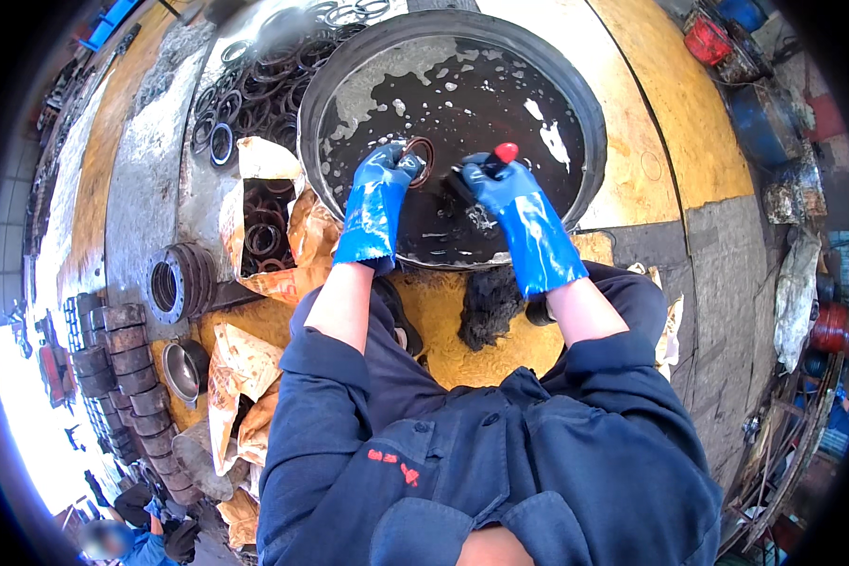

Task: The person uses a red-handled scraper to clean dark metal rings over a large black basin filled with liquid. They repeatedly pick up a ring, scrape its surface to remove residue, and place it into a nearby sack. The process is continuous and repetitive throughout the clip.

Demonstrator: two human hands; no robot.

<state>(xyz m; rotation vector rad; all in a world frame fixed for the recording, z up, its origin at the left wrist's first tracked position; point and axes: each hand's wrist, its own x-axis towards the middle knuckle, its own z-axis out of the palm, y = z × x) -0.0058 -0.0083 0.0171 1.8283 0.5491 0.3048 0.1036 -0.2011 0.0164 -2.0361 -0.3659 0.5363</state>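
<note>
A wide round basin (pixel 591 123) of dark, foamy liquid stands before me. Over its near left part, my left hand (pixel 375 203), in a wet blue glove, is closed around one side of a reddish-brown ring (pixel 431 162), which stands tilted up from the fingers. To its right, my right hand (pixel 519 203), gloved the same way, grips a brush (pixel 507 152). The brush's red handle end sticks up past the fingers. Its dark head, blurred, points toward the ring, a little apart from it. The glove hides the middle of the handle.
Left of the basin lie a heap of dark rings (pixel 255 99) and a torn paper bag (pixel 266 165) of brown rings. Nearer are flanged rings (pixel 181 283), a metal bowl (pixel 186 370) and stacked cylinders (pixel 137 373). A co-worker (pixel 146 542) is at lower left.
</note>
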